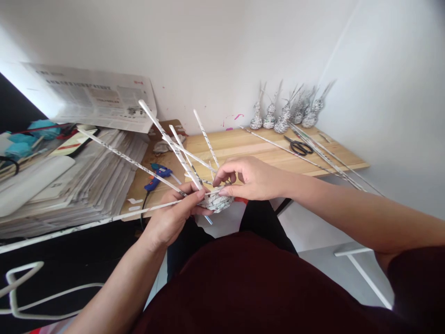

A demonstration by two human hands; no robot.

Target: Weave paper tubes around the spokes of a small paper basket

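Observation:
Between my hands is a small round basket (218,202) woven from rolled newspaper tubes. Several paper tubes (174,153) stick up and out from it, and one long tube (114,217) runs far to the left. My left hand (181,208) grips the basket's left side, thumb on top near the base of the tubes. My right hand (248,178) is curled over the right rim, thumb and fingertips pressed on the weave. Part of the basket is hidden behind the fingers.
Stacked newspapers (114,157) and a blue glue gun (158,176) lie on the left. Black scissors (299,146) and loose paper tubes (323,155) rest on the wooden table (229,146). Several woven gourd shapes (285,116) stand by the wall at the back right.

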